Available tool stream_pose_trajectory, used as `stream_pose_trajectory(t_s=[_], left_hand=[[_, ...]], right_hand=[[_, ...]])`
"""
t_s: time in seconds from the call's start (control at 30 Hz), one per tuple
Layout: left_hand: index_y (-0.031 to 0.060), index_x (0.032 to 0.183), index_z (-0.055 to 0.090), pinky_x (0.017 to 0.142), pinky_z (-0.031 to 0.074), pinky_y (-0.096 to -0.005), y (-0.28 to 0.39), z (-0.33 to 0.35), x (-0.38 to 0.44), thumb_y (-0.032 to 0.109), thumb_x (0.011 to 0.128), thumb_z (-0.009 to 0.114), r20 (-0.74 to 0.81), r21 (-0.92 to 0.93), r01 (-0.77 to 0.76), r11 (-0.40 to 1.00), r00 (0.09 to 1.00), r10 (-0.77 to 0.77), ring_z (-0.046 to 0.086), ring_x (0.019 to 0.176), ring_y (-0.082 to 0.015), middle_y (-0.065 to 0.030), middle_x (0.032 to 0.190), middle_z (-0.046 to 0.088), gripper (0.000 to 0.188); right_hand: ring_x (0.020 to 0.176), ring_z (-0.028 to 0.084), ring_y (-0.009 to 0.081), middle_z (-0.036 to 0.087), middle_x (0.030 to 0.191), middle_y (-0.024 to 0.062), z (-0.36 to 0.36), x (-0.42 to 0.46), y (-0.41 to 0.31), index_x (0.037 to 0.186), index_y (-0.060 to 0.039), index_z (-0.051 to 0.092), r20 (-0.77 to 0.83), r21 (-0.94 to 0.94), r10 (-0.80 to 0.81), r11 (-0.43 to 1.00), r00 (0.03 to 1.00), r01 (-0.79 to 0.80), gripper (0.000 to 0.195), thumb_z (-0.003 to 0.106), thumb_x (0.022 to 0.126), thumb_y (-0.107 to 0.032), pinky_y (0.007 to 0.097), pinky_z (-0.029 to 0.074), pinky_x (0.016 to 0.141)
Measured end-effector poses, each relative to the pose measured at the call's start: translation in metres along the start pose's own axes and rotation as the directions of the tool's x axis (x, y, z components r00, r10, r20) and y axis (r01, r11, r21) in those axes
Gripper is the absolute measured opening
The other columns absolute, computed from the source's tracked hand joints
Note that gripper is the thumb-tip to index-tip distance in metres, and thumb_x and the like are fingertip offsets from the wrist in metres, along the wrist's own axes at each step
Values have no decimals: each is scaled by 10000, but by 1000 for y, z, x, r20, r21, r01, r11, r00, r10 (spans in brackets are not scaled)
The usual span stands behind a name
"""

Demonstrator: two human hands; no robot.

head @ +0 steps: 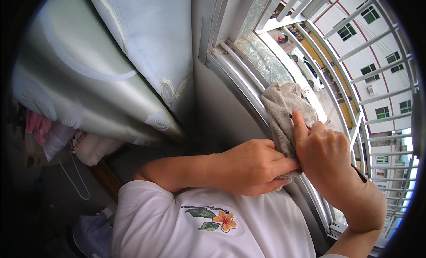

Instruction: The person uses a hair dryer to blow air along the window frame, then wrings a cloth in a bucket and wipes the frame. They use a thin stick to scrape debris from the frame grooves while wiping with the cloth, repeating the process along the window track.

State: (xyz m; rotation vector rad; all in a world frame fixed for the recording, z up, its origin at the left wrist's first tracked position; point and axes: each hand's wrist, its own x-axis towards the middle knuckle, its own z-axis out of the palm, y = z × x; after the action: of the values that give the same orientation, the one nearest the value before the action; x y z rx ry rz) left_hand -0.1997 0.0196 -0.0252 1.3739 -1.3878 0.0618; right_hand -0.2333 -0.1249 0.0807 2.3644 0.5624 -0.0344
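A grey-beige cloth [286, 104] lies bunched over the metal window track [246, 81], draped across the sill side. My left hand [256, 168] grips the lower end of the cloth, its fingers curled into the folds. Just to the right, my right hand [322, 148] is closed with one digit stretched along the cloth. A thin dark tool [360, 173] runs under that hand; one end sticks out by the wrist and a dark bit shows near the extended digit. Its middle is hidden by the hand, and its kind cannot be told.
A pale patterned curtain [100, 68] hangs at the left. Beyond the green stone sill [263, 61] stand white window bars [352, 121], with a white car [308, 68] and buildings outside. Pink fabric [38, 124] and a wire hanger [78, 188] are at the lower left.
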Motion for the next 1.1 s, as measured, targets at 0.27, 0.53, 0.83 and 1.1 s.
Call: stream_pose_trajectory(t_s=[0.27,0.53,0.83,1.1], left_hand=[[-24,1086,555,676,481,-258,-20,-39,-24,61,865,562,-354,-407,477,779,703,-616,631,785,-145,-116,904,657,236],[59,1197,526,673,436,-355,-8,-14,9,-14,738,595,-325,112,60,992,946,-20,536,718,-258,-113,822,547,470],[-22,1382,225,753,434,-394,33,61,88,3,698,589,131,-564,-68,823,977,171,525,875,-331,-167,944,547,775],[56,730,549,575,441,-407,28,92,83,176,679,638,19,-597,-381,706,873,488,570,686,-320,-100,726,550,158]], right_hand=[[706,657,268,643,725,135,7,121,-4,1137,-71,563,49,334,122,933,991,-131,331,535,807,-79,362,510,607],[440,304,17,364,575,-48,63,19,30,1353,-82,381,230,793,535,-587,813,163,444,418,913,-34,157,229,364],[551,381,46,493,703,7,58,-184,15,1294,-23,408,308,936,909,-237,280,-260,408,444,890,-61,174,263,447],[695,462,108,540,809,60,48,-244,-1,1237,-24,467,473,690,817,-113,328,-715,377,463,861,-33,238,337,581]])
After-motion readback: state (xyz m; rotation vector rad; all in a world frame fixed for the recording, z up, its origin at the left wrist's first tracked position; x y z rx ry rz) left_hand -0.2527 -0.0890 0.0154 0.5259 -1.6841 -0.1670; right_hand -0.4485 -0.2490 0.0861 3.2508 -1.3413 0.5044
